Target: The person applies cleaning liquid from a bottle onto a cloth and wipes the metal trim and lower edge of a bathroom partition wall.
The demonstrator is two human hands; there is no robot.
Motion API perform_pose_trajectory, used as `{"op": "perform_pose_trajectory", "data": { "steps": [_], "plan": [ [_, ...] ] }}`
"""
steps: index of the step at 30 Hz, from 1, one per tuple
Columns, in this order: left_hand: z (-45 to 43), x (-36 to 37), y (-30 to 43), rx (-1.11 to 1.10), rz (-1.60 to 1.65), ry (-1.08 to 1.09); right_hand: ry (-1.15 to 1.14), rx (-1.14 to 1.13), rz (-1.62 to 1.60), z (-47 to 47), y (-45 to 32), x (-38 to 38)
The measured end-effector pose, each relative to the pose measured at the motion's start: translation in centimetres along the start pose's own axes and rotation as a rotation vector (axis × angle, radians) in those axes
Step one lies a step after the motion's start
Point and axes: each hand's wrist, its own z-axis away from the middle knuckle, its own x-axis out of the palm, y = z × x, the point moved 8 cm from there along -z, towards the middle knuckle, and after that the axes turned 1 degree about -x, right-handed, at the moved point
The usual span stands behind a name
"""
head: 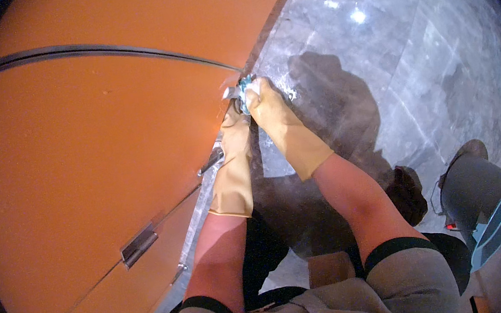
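My right hand [265,100], in a yellow rubber glove, grips a small teal-and-white thing [245,84], perhaps a cloth or scrubber. It is held at the lower edge of an orange panel [103,141], where the panel meets the grey floor. My left hand [234,116], gloved the same way, is close beside it along that edge. Its fingers are partly hidden, so what it holds is unclear. A short pale metal piece [228,93] sticks out just left of the teal thing. Wet-looking bright patches shine on the floor near my right hand.
A dark grey bucket [473,190] with a light blue rim [498,224] stands at the right. A metal strip [201,214] runs along the panel's base beside my left forearm. A dark handle [139,246] and a dark strip [78,50] cross the orange surface. Shadows fall on the floor [408,66].
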Motion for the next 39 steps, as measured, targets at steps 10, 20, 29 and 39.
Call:
{"op": "perform_pose_trajectory", "data": {
  "steps": [10,20,29,39],
  "plan": [
    [0.1,-1.2,-3.9,0.197,0.423,0.131,-0.243,-0.021,0.152,1.8,1.3,5.3],
    [1.3,-0.5,-4.8,0.014,0.494,0.212,0.013,0.712,-1.342,1.3,4.3,8.7],
    [1.4,-0.3,-4.9,0.025,0.782,0.220,-0.186,0.152,-1.056,-3.2,1.9,0.2],
    [2.1,2.4,-2.2,-0.164,0.740,0.114,-0.310,-0.247,0.063,-12.4,2.0,1.2]
  ]
}}
